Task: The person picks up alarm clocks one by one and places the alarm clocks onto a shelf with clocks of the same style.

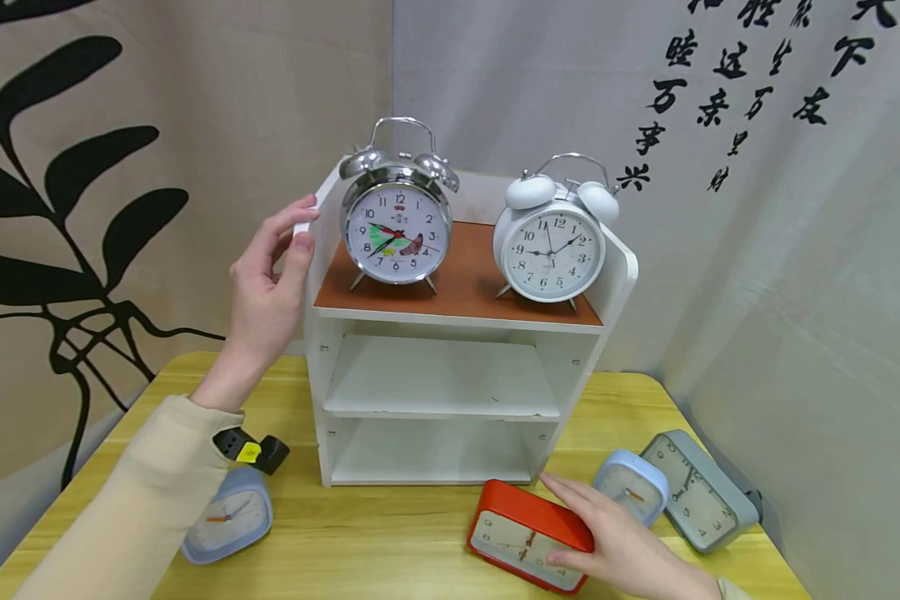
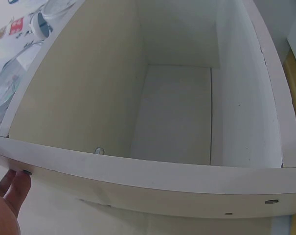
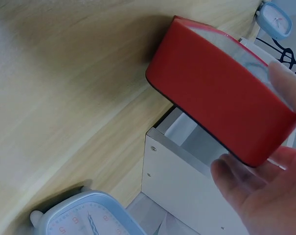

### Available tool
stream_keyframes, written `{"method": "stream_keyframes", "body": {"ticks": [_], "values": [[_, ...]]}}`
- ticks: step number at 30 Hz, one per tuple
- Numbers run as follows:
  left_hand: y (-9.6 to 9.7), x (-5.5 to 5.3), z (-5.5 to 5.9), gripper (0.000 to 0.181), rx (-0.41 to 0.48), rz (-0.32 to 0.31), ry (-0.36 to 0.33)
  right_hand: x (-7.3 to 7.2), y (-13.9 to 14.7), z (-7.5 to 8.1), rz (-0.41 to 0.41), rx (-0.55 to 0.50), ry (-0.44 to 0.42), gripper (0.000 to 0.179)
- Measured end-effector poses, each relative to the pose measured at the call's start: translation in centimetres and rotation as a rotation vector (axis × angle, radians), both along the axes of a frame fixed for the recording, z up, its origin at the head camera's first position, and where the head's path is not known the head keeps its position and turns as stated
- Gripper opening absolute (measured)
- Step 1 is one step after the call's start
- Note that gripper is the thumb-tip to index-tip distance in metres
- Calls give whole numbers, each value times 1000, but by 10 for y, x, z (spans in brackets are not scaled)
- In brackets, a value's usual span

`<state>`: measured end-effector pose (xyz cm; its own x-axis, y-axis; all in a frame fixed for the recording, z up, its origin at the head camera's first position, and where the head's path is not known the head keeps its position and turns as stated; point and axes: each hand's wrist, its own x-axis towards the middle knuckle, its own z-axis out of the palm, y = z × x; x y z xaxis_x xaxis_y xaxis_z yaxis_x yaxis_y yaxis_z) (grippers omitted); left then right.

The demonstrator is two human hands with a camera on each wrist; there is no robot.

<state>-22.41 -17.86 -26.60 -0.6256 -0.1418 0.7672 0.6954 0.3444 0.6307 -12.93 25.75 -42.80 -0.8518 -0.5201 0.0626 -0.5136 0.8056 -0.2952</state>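
My left hand (image 1: 266,283) holds the upper left side edge of a white shelf unit (image 1: 442,414), thumb in front and fingers around the panel. In the left wrist view, its fingertips (image 2: 18,188) press on the outer face of that panel. With my right hand (image 1: 626,546) I grip the right end of a red alarm clock (image 1: 528,507), in front of the shelf's lower right corner. The thumb lies across the clock's dial side and the other fingers reach behind. In the right wrist view the red clock (image 3: 216,93) appears tilted.
On the brown top shelf (image 1: 468,250) stand a silver twin-bell clock (image 1: 397,233) and a white twin-bell clock (image 1: 551,254). A blue clock (image 1: 228,517) lies left on the wooden table (image 1: 375,550). Another blue clock (image 1: 632,486) and a grey-green clock (image 1: 697,487) sit right.
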Motion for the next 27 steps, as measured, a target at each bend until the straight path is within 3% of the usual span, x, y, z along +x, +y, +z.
{"method": "stream_keyframes", "body": {"ticks": [10,27], "values": [[1,1,1,36,5,0,-8,0,3,-7,31,-104,2,71],[1,1,0,36,2,2,-13,-2,5,-13,58,-184,25,64]]}}
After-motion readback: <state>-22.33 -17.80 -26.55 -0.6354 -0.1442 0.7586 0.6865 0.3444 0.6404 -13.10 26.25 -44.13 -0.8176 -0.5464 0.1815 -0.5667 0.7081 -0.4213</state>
